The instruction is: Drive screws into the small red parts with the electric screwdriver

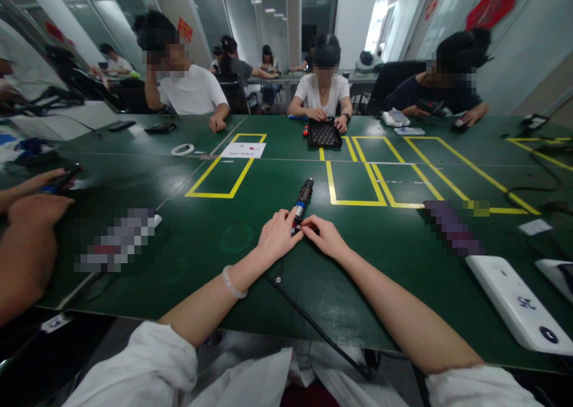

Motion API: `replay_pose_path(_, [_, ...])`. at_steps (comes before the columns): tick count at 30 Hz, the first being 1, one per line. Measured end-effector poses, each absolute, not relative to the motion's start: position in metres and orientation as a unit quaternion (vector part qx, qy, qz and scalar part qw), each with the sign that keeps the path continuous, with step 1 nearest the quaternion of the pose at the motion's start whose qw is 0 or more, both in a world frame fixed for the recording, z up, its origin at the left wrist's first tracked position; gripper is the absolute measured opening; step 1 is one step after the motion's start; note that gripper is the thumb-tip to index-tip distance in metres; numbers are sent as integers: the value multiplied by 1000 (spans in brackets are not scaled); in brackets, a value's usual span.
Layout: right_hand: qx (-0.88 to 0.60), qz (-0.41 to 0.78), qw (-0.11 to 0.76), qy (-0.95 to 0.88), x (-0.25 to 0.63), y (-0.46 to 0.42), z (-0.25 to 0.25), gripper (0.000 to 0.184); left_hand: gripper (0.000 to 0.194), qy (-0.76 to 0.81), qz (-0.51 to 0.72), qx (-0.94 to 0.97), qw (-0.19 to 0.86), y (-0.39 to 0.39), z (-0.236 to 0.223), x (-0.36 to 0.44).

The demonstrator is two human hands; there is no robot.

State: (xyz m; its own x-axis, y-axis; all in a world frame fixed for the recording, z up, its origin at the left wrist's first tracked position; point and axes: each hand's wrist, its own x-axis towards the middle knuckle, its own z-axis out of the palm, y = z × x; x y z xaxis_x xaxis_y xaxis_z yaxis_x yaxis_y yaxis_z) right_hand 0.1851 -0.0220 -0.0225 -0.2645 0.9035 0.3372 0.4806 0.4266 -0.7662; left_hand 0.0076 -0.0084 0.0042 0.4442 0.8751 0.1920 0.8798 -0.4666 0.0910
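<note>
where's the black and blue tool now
Just right of centre in the head view, the tool is at the left hand and right hand, left of a yellow tape outline on the green table.

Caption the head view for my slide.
Left hand and right hand close together at a blue-banded tool over a green table.

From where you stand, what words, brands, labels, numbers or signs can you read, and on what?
Perhaps "25", tilted, on the white device at right.
White card: small print, unreadable.
Red banner at upper right: too blurred to read.
Tag at lower left: blurred, unreadable.
Tool: no legible lettering.
</note>
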Motion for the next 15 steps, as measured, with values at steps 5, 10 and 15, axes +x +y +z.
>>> replay_pose_path(5, [-468,265,387,-749,186,-22,-26,14,61,-516,-100,-850,31,-7,6,7])
replay_pose_path(10, [-477,257,380,-749,190,-21,-26,13,61,-523,-91,-846,42,-1,10,-1])
replay_pose_path(15, [-479,246,370,-758,192,-22,-23,11,61,-576,-79,-813,33,23,10,-28])
